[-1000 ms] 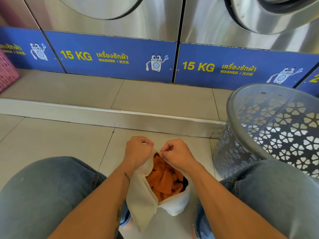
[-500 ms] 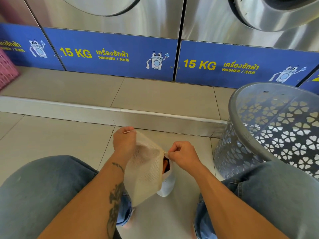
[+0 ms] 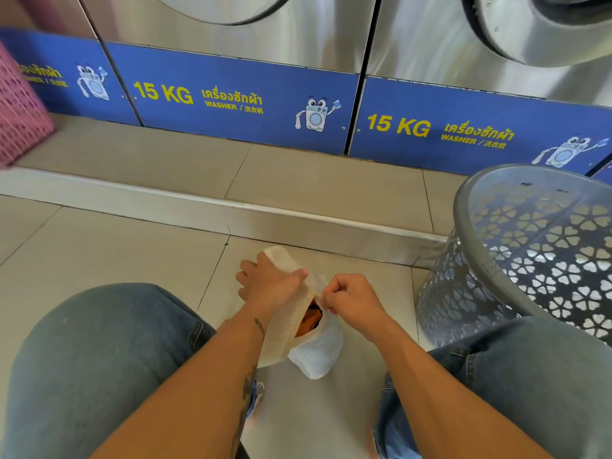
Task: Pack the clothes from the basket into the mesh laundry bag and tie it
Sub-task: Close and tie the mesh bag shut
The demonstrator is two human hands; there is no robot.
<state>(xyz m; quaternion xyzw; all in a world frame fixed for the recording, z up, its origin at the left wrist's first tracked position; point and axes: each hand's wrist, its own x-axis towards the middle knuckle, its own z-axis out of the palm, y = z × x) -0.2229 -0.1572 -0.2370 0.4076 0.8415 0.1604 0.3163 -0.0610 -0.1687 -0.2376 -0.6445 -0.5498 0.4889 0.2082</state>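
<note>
Mesh bag [image 3: 318, 346] gripped at mouth by both hands [image 3: 308, 293].

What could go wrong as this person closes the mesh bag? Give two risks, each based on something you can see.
1. The mesh laundry bag has a gap at its mouth where the orange clothes show; tightening now might trap fabric or leave it poking out.
2. The right hand pinches only a small bit at the mouth while the left hand grips the upper mesh; the pinch could slip.
</note>
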